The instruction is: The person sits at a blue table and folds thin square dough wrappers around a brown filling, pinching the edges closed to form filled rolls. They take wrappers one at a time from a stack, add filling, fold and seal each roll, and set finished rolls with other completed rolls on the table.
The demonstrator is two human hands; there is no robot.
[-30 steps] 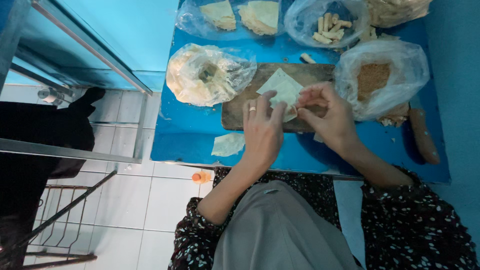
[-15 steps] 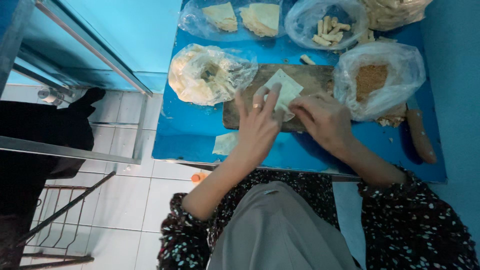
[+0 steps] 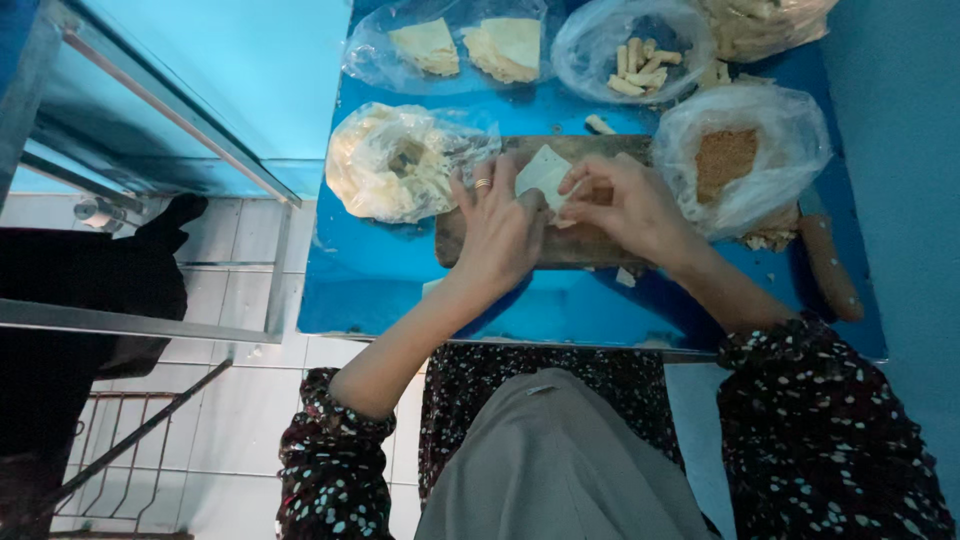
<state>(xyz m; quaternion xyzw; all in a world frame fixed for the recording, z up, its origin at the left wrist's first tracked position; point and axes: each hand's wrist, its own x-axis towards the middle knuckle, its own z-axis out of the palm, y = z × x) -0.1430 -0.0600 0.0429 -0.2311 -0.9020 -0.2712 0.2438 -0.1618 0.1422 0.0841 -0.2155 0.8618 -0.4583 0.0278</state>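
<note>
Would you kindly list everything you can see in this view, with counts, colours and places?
pale wrapper sheet: one, off-white, on the board between both hands
wooden board: one, brown, middle of the table
blue table: one, blue, under everything
bag of brown crumbs: one, clear plastic, right of the board
bag of rolled sticks: one, clear, far side
bag of folded wrappers: one, clear, far left
bag of pale filling: one, clear, left of the board
loose roll: one, pale, beyond the board
wooden handle: one, brown, right edge
tiled floor: white, lower left
left hand: on the sheet, ring on one finger
right hand: pinching the sheet's edge
</note>
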